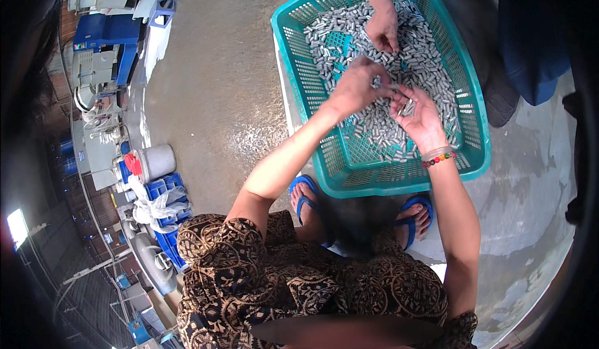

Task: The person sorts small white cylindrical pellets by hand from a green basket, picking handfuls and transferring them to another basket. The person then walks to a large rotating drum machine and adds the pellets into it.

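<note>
1. Small silver-grey metal cylinders (430,68) lie loose in many directions inside a teal perforated plastic basket (399,190), densest along its right side; the mesh bottom shows through at the near end and upper left.
2. A few similar silver-grey cylinders (409,107) rest in the upturned right hand (419,117).
3. Others show at the left hand's (357,88) curled fingers, partly hidden.

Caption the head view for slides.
Left hand and cupped right hand hold metal pieces over a green basket; coworker's hand reaches in.
</note>
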{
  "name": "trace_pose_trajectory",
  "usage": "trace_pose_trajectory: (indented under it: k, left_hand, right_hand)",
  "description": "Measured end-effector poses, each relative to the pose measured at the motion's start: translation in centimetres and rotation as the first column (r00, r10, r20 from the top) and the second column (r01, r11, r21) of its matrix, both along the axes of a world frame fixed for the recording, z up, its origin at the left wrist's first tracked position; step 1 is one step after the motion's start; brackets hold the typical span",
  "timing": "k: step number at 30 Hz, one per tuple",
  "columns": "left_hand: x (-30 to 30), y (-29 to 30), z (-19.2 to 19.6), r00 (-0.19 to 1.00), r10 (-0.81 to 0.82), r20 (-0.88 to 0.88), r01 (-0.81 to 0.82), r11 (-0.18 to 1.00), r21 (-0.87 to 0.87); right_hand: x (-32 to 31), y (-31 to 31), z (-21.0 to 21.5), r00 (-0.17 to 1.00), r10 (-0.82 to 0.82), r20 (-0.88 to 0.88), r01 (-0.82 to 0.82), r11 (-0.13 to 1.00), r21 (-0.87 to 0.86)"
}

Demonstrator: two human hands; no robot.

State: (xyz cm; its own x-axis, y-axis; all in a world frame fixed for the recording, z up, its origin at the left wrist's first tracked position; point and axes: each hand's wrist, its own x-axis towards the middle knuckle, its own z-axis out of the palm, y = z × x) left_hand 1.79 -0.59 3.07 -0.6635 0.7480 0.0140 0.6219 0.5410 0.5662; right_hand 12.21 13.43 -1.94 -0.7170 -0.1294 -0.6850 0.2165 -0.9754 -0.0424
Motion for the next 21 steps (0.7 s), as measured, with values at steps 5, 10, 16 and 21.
trace_pose_trajectory:
  k: [5, 10, 16, 21]
  left_hand:
    - [-1.0, 0.5, 1.7, 0.969, -0.058, 0.239, 0.074, 0.996, -0.058]
    - [-12.1, -4.0, -2.5, 0.872, 0.481, 0.09, -0.365, 0.761, -0.537]
    - [-12.4, -5.7, -8.8, 0.901, 0.28, -0.332, -0.43, 0.67, -0.605]
    - [-11.4, -4.7, -6.3, 0.914, 0.329, -0.239, -0.397, 0.599, -0.695]
  right_hand:
    - [-0.1, 0.6, 0.2, 0.992, 0.03, -0.125, -0.039, 0.997, -0.066]
    - [0.1, 1.6, 0.4, 0.895, 0.103, -0.435, -0.17, 0.978, -0.117]
    - [0.1, 2.2, 1.1, 0.939, 0.201, -0.28, -0.171, 0.977, 0.128]
    - [-0.1, 1.9, 0.2, 0.961, 0.141, -0.24, -0.137, 0.99, 0.034]
